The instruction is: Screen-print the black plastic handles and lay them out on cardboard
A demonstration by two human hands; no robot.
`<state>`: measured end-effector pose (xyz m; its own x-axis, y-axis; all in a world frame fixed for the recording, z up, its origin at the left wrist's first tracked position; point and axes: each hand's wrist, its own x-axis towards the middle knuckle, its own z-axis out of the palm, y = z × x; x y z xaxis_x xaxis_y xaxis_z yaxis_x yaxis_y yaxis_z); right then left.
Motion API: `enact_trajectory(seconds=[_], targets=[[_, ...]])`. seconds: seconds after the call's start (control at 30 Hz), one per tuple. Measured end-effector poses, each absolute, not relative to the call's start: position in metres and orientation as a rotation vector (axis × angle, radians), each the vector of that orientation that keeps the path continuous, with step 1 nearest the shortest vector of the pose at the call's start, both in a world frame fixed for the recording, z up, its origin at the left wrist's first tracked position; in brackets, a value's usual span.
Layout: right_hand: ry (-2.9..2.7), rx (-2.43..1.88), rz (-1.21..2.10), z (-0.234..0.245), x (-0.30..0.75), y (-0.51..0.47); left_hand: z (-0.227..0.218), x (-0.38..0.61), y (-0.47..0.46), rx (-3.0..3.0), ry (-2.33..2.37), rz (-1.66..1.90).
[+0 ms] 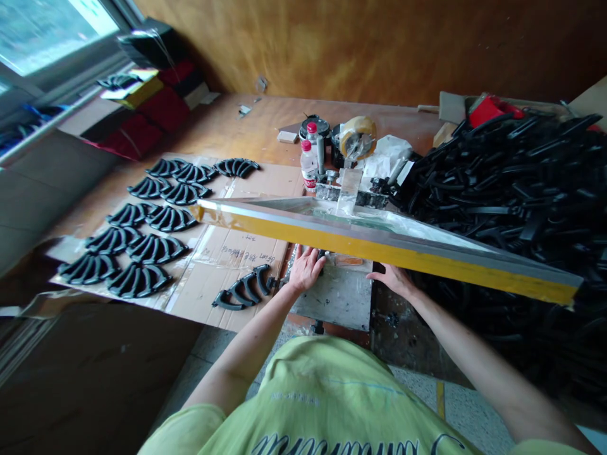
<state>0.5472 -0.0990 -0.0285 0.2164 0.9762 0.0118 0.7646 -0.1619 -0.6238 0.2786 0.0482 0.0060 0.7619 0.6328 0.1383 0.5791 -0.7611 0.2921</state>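
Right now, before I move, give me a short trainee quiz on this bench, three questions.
1. True or false: the black curved pieces on the cardboard lie in one loose heap.
2. Which is nearer the cardboard: the left hand or the right hand?
3. What colour is the long edge of the frame above both hands?

Key: 1 false, they lie in neat separate groups; 2 the left hand; 3 yellow.
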Motion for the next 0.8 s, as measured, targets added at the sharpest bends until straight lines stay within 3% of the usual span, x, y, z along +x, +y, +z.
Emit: enact_trajectory(seconds=[0.8], targets=[[-1.658, -1.967, 0.598, -0.019, 0.546, -0.097, -0.009, 0.288, 0.080, 2.647, 0.880, 0.273]])
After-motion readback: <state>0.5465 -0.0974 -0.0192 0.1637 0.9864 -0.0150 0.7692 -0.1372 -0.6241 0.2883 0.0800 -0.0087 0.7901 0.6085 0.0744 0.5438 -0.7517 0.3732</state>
